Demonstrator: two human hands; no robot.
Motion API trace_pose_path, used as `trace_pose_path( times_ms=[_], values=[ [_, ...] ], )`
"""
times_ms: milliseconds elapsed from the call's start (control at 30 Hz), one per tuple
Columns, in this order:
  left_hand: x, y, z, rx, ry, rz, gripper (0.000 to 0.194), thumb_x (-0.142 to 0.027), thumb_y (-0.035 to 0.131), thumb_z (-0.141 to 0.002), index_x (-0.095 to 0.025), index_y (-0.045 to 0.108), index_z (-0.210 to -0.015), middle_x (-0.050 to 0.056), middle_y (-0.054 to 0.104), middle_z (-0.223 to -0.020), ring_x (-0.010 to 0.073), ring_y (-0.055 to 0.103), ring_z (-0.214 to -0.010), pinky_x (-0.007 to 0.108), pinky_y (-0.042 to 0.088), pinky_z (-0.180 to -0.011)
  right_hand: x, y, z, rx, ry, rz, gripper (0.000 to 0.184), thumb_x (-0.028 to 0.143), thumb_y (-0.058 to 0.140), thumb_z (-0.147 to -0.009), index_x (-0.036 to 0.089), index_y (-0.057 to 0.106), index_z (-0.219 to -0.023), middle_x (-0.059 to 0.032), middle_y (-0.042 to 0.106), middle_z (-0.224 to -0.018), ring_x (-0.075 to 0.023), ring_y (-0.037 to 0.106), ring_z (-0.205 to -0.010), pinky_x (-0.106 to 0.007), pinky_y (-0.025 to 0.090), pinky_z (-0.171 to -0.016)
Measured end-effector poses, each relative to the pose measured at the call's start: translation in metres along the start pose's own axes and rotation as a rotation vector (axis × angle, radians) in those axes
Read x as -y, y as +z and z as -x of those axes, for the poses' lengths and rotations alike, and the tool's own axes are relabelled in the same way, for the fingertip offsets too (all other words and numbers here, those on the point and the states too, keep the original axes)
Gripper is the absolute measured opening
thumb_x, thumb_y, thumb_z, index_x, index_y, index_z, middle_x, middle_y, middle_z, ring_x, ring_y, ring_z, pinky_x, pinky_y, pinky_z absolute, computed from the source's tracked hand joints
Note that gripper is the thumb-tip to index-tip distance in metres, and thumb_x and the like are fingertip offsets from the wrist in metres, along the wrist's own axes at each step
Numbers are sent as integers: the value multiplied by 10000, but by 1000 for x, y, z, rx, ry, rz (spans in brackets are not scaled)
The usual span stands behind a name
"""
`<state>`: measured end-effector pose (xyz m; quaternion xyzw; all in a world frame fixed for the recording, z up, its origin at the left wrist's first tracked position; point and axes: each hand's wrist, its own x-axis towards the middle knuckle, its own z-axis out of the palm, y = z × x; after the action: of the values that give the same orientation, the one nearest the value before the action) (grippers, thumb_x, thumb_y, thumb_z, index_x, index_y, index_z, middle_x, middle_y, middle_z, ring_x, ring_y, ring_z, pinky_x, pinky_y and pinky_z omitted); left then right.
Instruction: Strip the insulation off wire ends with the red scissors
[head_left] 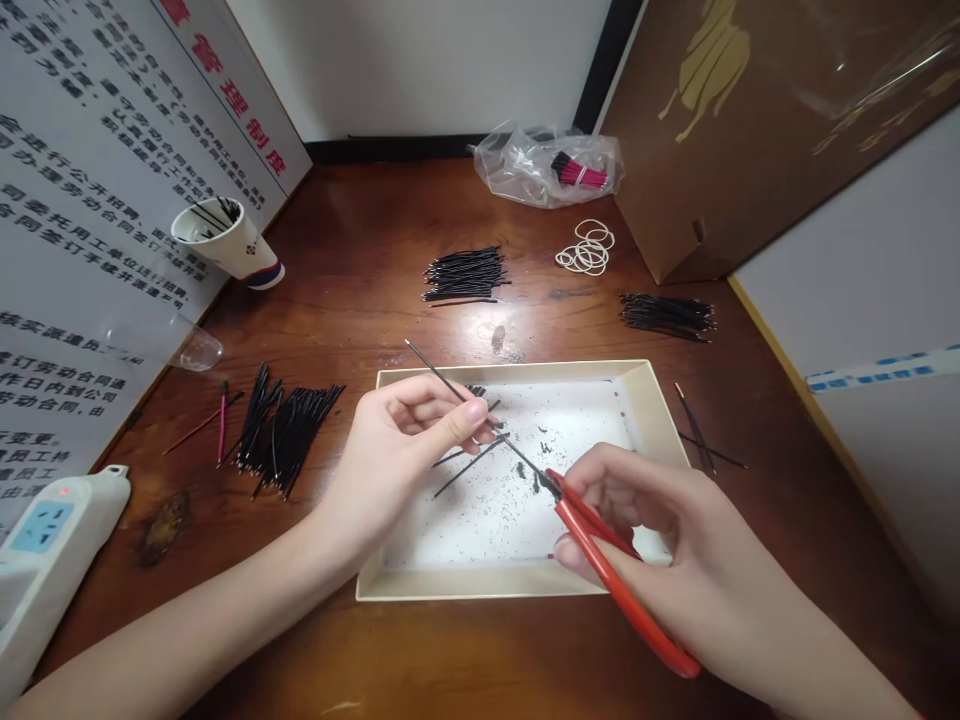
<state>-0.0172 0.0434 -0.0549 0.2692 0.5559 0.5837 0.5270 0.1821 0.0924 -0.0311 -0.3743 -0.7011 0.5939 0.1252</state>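
The left hand [397,430] has its grip closed on a thin black wire [435,370], pinched between thumb and fingers; the wire slants over the far left part of a shallow cream tray [495,588], its upper end reaching past the far rim and its lower end near the hand's fingertips. The right hand [667,510] has its grip wrapped around a pair of red-handled cutters [611,572], whose narrow metal tips point up and left towards the wire; whether they touch it is hard to tell at this size.

Under the hands, on the tray's white floor, lie a few loose black wires [469,468] and many dark scraps [536,478]; the tray stands on a brown wooden worktop [360,260].

Left of the tray is a spread pile of black wires [289,435], with pink wires [223,425] just beside it; beyond the far rim lies a neater black stack [466,275], and further right another one [667,316]; pale rubber bands [589,252] lie between these stacks, farther back, near a clear plastic bag [514,180] with a pink-and-black bundle [583,175]; a tilted paper cup [244,252] holding dark wires leans at the left.
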Motion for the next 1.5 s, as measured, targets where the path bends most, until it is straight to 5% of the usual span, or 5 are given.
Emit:
trace_pose_path(
  times_ms=[300, 1233, 1500],
  values=[
    [0, -1, 0, 10, -26, 27, 168, -242, 860, -708, -163, 712, -692, 1, 741, -630, 107, 684, -566, 182, 563, -582, -3, -2, -8, 39, 157, -178, 311, 372, 810, -736, 199, 563, -661, 62, 457, -560, -74, 377, -521, -184, 311, -472],
    [-3, 0, 1, 1, 21, -20, 163, -188, 824, -727, -164, 686, -644, -14, 717, -570, 94, 664, -507, 164, 545, -517, -6, -6, -7, 152, 229, -248, 339, 399, 812, -731, 195, 548, -674, 57, 411, -581, -79, 317, -534, -210, 243, -466],
    [-2, -2, 1, 27, -6, 13, 118, -154, 823, -735, -171, 724, -674, -21, 740, -596, 88, 695, -536, 132, 562, -538, -1, -4, -9, 87, 246, -204, 334, 376, 820, -727, 191, 557, -637, 70, 370, -539, -71, 282, -512, -210, 212, -447]
  ],
)
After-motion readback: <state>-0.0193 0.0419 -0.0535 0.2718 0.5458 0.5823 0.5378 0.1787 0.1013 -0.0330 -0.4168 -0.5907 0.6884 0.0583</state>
